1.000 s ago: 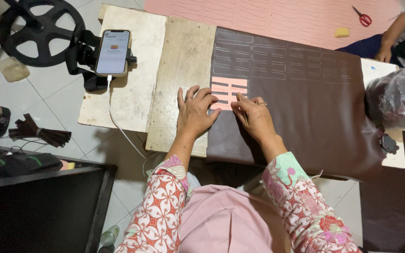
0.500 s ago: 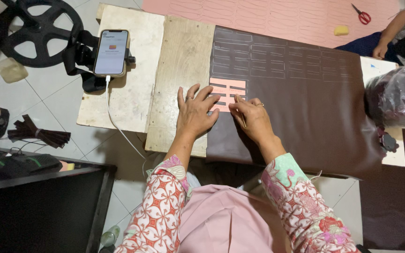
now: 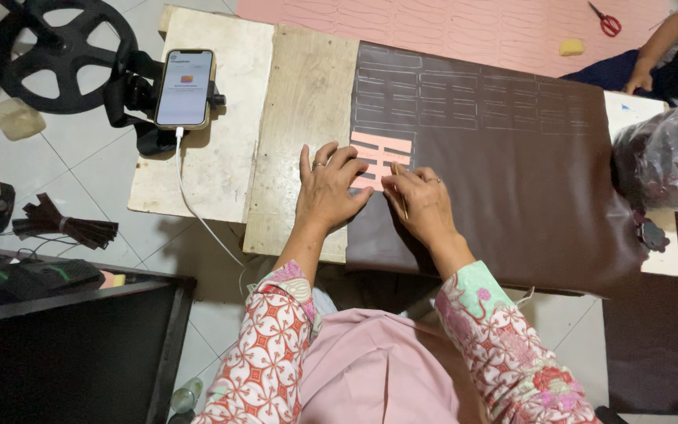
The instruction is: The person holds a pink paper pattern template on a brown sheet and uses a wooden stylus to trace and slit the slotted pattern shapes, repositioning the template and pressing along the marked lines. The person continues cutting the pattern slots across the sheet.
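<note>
Brown sheet (image 3: 512,173) near board edge, left hand (image 3: 327,188) flat on pink template (image 3: 378,157), right hand (image 3: 425,206) pinching pen (image 3: 399,196).

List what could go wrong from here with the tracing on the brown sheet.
1. The left hand presses only one edge of the pink template, so it may shift and skew the line.
2. The right hand covers the pen tip, so the stroke could stray.
3. The brown sheet overhangs the wooden board and might sag or slide.

Left hand (image 3: 329,191) flat, fingers (image 3: 325,154) spread, right hand (image 3: 424,206) curled, pinching, forearms angled inward
</note>
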